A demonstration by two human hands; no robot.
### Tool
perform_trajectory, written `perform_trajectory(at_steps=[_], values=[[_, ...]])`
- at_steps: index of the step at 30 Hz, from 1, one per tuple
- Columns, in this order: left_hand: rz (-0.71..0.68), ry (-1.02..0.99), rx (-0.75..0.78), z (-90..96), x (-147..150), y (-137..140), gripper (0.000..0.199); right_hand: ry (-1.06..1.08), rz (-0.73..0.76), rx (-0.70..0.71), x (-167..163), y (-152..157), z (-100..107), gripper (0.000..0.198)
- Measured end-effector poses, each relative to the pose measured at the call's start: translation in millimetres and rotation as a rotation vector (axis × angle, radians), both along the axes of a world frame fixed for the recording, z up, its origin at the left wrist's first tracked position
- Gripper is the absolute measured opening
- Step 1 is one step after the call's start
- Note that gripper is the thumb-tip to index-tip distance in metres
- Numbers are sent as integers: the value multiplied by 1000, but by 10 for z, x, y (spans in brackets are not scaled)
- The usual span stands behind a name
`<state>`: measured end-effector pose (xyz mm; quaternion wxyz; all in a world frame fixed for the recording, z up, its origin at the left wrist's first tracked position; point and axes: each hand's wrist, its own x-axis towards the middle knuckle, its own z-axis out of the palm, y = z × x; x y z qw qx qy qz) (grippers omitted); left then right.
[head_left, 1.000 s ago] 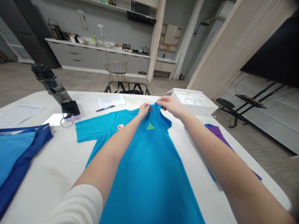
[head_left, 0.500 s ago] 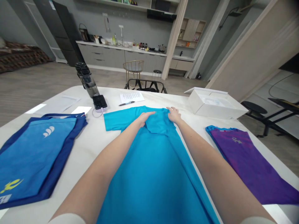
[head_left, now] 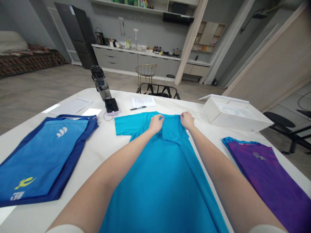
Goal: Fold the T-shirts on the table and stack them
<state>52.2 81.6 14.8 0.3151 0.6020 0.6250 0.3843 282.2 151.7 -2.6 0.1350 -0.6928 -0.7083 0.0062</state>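
A turquoise T-shirt (head_left: 160, 181) lies spread on the white table, its collar end away from me. Its left sleeve sticks out sideways, while the right side is folded inward with that sleeve lying across the upper body. My left hand (head_left: 156, 123) pinches the fabric near the collar, at the edge of the folded sleeve. At the top right corner of the shirt, my right hand (head_left: 187, 120) grips the folded shoulder edge between thumb and fingers.
Folded blue shirts (head_left: 46, 155) lie at the left, a folded purple shirt (head_left: 269, 178) at the right. Beyond stand a water bottle (head_left: 103, 85), a phone (head_left: 111, 105), a pen (head_left: 138, 108), a printed sheet (head_left: 145, 102) and an open white box (head_left: 238, 118).
My left hand has gone from flat with fingers extended to pinching the cloth. My right fingers have closed on the shoulder edge. The folded sleeve looks straighter, and the view has shifted slightly left.
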Motion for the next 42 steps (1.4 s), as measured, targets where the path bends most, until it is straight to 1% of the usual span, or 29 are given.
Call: perform_trajectory(at_steps=[3, 5, 6, 8, 9, 11, 13, 15, 17, 19, 22, 26, 28, 31, 33, 35, 39, 42], values=[[21, -47, -8, 165, -61, 187, 17, 87, -54, 43, -35, 65, 69, 27], [78, -31, -16, 207, -151, 369, 16, 135, -78, 29, -113, 100, 93, 26], [116, -19, -38, 196, -205, 450, 19, 149, -88, 16, -160, 112, 94, 27], [196, 30, -106, 113, -310, 545, 27, 147, -106, -11, -249, 119, 73, 27], [226, 75, -126, 45, -352, 550, 33, 135, -113, -26, -286, 115, 49, 28], [238, 218, -81, -126, -404, 481, 45, 106, -123, -58, -336, 90, -20, 28], [157, 393, 50, -314, -415, 351, 51, 74, -114, -64, -360, 53, -111, 30], [1, 532, 138, -482, -408, 231, 52, 31, -101, -19, -371, 13, -199, 35], [-134, 598, 132, -606, -406, 166, 54, -12, -112, 39, -379, -22, -258, 41], [-181, 615, 96, -677, -414, 159, 58, -39, -127, 55, -387, -56, -271, 45], [-177, 626, 73, -697, -427, 193, 63, -47, -84, 60, -399, -149, -214, 47], [-175, 652, 57, -630, -418, 193, 60, -16, 90, 56, -422, -436, -89, 38], [-157, 670, 97, -575, -402, 148, 56, -5, 173, 37, -436, -636, -33, 34], [-185, 701, 266, -481, -348, 0, 46, 25, 264, 2, -446, -951, 34, 28], [-273, 699, 360, -419, -281, -168, 42, 65, 293, -26, -432, -1155, 65, 25], [-387, 678, 392, -359, -189, -390, 40, 99, 300, -48, -400, -1357, 84, 23], [-603, 671, 409, -247, 2, -914, 37, 103, 300, -117, -314, -1784, 105, 20], [-677, 685, 422, -174, 87, -1270, 38, 88, 283, -140, -265, -2103, 133, 19]])
